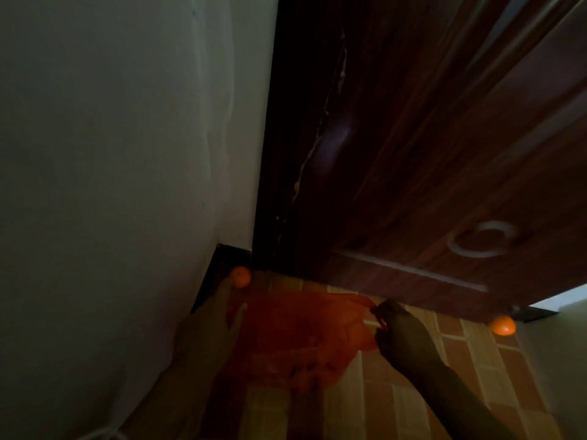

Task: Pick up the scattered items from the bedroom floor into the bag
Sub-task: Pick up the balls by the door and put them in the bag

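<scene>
A thin red plastic bag (298, 331) lies spread on the tiled floor in dim light. My right hand (400, 328) pinches the bag's right edge near its handle. My left hand (219, 309) stretches toward the corner with its fingers apart, the fingertips touching or nearly touching an orange (240, 276) that rests by the skirting. A second orange (502, 325) lies on the floor to the right, under the bottom edge of the door. Dark shapes show through the bag near its lower part; I cannot tell what they are.
A pale wall (111, 169) fills the left side. A dark brown wooden door (428, 169) and its frame stand ahead and to the right, close over the bag. The floor (460, 360) has brick-pattern tiles running toward me.
</scene>
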